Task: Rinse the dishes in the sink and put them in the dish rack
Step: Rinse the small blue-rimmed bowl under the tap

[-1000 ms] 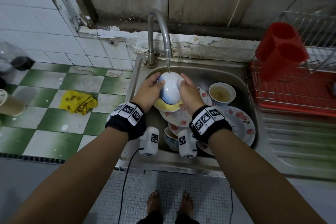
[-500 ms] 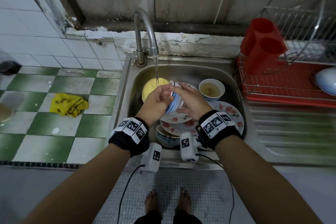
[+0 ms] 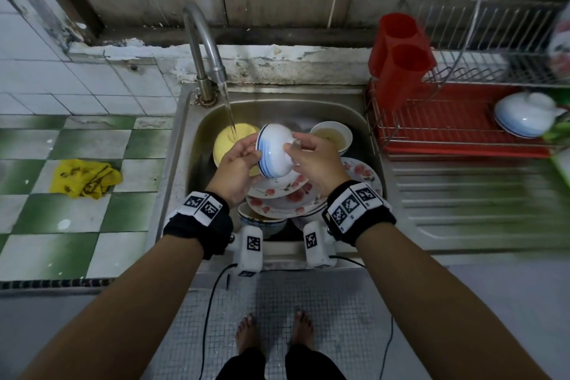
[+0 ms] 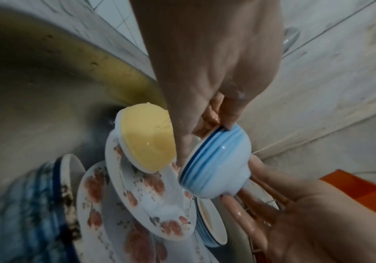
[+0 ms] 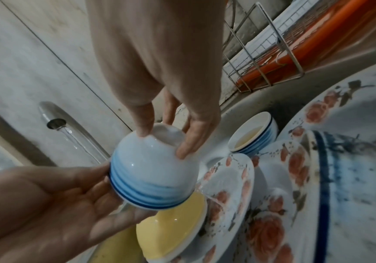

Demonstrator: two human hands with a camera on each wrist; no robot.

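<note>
The blue-banded bowl (image 3: 275,151) is held above the sink (image 3: 354,108), over the pile of dishes near its middle and just to the right of the running stream from the tap (image 3: 203,37). It is tipped so that its foot points up and to the right and its mouth faces down and left, which probably lets rinse water drain out onto the stack below instead of pooling inside. The left hand (image 3: 236,168) pinches the rim at the bowl's left side, thumb on the outer wall and fingers (image 4: 209,117) curled over the lip, as the left wrist view shows. The right hand (image 3: 314,160) steadies the other end, its thumb and fingertips (image 5: 186,149) spread around the foot ring and clamped lightly on it, so the wet bowl is caught between two opposed grips and is less likely to slip. Both forearms reach forward from the sink's near edge, the wrists angled in toward each other. Under the bowl lie a yellow bowl (image 3: 231,139), flowered plates (image 3: 283,194) and, toward the far right corner of the sink, a small bowl (image 3: 331,137) still holding cloudy liquid. The dish rack (image 3: 462,120) stands just beside the sink's right edge, with one rinsed bowl (image 3: 524,114) already upside down near its right end. By my judgement the rinse of this bowl is about finished and it is ready to go to the rack.
</note>
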